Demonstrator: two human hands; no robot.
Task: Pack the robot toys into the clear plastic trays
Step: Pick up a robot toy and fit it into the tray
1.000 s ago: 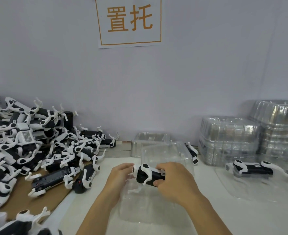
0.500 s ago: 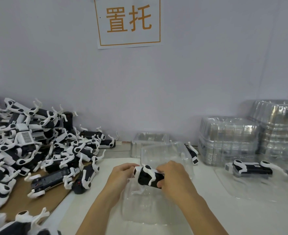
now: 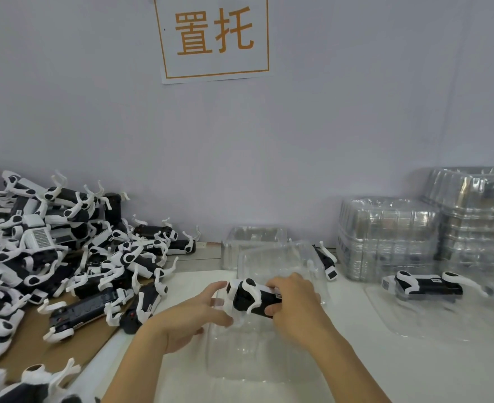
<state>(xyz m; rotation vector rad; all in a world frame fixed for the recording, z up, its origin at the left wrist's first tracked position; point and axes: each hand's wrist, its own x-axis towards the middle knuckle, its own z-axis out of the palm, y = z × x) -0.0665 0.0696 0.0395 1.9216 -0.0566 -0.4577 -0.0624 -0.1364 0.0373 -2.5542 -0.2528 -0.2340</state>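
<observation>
Head view: right hand (image 3: 293, 303) grips the robot toy (image 3: 251, 298), now lower over the clear tray (image 3: 269, 356); left hand (image 3: 194, 312), seemingly open-fingered, steadies beside it — seating is near.

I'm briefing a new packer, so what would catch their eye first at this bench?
Probably the big heap of black-and-white robot toys piled at the left, then the right hand gripping one robot toy over the clear tray at centre, with the left hand at the toy's end. At the right, stacks of clear trays stand against the wall, below an orange-lettered sign.
</observation>
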